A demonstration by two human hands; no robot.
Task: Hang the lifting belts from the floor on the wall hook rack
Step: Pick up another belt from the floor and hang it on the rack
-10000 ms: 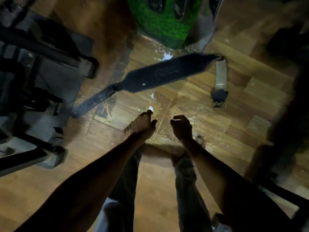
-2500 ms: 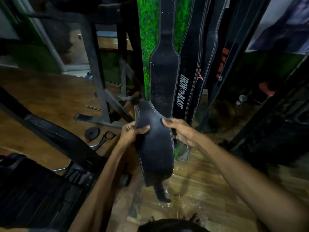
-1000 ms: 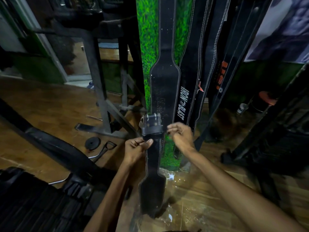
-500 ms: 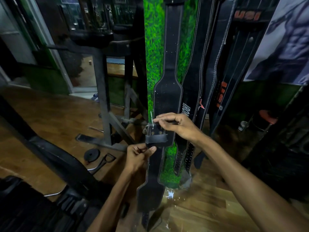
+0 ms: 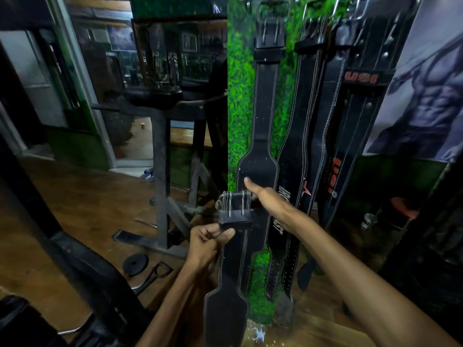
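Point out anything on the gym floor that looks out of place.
A small weight plate and a black handle attachment lie loose on the wood floor beside the rack base; white splatter marks the floor below the hanging belts.

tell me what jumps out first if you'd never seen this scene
A black lifting belt hangs in the middle foreground. The left hand grips its strap just below the metal buckle, and the right hand holds the buckle end. Behind it, a bright green grass-like wall panel carries several black belts hanging by their buckles from hooks at the top.
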